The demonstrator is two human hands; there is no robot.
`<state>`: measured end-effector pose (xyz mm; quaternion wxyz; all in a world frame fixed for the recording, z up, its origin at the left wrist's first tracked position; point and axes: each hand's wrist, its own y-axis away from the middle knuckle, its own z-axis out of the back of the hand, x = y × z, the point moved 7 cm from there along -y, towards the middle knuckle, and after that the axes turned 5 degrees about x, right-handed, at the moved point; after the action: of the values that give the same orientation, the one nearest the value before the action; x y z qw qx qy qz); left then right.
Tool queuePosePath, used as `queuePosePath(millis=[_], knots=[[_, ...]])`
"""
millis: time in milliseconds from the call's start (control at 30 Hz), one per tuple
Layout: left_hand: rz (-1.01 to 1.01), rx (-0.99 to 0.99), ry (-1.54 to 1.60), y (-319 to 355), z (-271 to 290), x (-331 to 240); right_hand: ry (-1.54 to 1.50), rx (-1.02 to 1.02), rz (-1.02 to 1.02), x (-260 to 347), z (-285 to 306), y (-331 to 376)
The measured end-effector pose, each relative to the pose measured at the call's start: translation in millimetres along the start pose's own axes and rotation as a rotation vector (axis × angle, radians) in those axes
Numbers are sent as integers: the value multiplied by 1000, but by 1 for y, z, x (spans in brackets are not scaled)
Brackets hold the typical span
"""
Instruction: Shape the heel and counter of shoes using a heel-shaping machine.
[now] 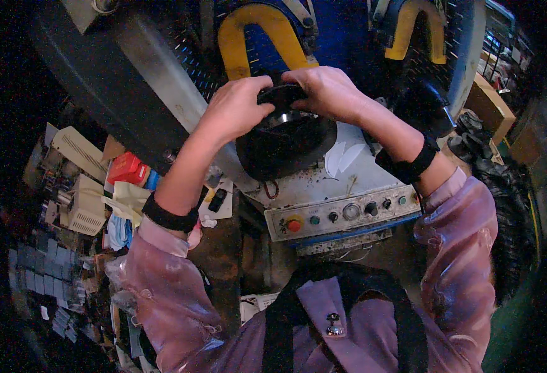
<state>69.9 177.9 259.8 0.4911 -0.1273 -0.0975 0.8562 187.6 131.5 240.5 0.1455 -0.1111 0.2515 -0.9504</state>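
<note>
Holding black piece [281,94] with both hands beyond panel [317,225], farther out than black block [279,154]. Pinching from either side: left hand [237,107] and right hand [328,93] with fingers curled over, thumbs nearer panel; exact contact partly hidden. Under piece, toward panel, shiny metal [287,117]. By judgement, midway: handling under way, release not yet done. Fitted or loose, cannot tell. Just beyond panel, white cutouts [340,161], out of both hands. Well beyond panel, yellow pad [254,13].
</note>
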Motion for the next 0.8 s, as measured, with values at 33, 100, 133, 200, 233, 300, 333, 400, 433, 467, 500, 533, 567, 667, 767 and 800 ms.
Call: queuePosePath(millis=[33, 100, 133, 200, 233, 300, 333, 400, 433, 467, 500, 533, 567, 667, 767, 800], knots=[[1, -12, -22, 0, 0, 0, 0, -6, 11, -1, -1, -1], [5, -50, -78, -2, -1, 0, 3, -31, 7, -4, -3, -5], [-13, -91, -115, -2, 1, -1, 5, -47, 9, -6, -5, -7], [13, -108, -134, -4, -1, 2, 16, -62, 21, -10, -9, -11], [30, -113, -151, -6, -2, 4, 21, -70, 26, -13, -11, -13], [35, -106, -176, -10, -6, 9, -12, -32, 34, -20, -16, -18], [42, -101, -193, -13, -8, 12, -18, 2, 22, -25, -20, -19], [17, -169, -230, -16, -9, 15, 22, -31, 42, -28, -20, -21], [5, -204, -248, -18, -10, 16, 54, -42, 39, -29, -21, -21], [-11, -233, -262, -20, -11, 17, 97, -73, 20, -30, -21, -22], [-27, -263, -276, -21, -11, 18, 147, -110, -4, -30, -22, -23], [-42, -293, -294, -22, -12, 18, 194, -137, -42, -31, -23, -24], [-28, -293, -289, -24, -14, 20, 213, -147, -42, -31, -25, -25], [16, -279, -277, -29, -19, 25, 181, -127, -52, -37, -33, -26], [87, -199, -264, -35, -25, 31, 38, -49, -36, -52, -41, -24], [124, -152, -260, -37, -28, 35, 29, -12, -61, -57, -46, -22]])
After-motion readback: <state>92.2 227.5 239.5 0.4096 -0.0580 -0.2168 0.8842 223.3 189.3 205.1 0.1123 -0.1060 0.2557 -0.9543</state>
